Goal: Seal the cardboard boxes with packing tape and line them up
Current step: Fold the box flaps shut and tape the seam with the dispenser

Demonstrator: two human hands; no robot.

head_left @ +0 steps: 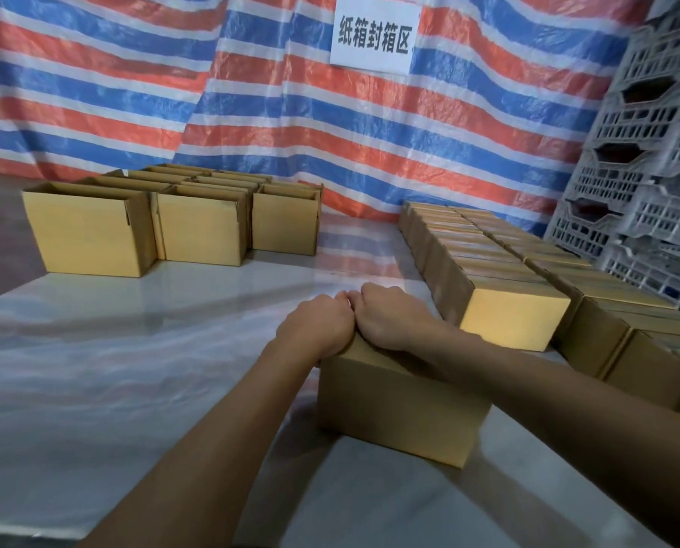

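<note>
Both hands are on top of one box (401,413). The left hand (314,326) and the right hand (393,318) sit side by side, touching. Their fingers bend down over the far top edge and hold the box there. I cannot see the fingertips, and I cannot see any tape.

The box sits on the shiny worktop (132,369), right under the hands. The right arm lies across its top.

What could go wrong? The worktop looks smooth, so a hard push could make the box slide away. If the top is not taped yet and the hands let go, the flaps may pop up. I think tape put on then would go on crooked.

The box's long way runs from the left hand's side to the right hand's side. Its right end comes a bit nearer to the person. A long side faces the person.

The closed boxes (516,322) wait in rows just right of the right hand. The open boxes (89,231) stand well ahead of the left hand.
</note>
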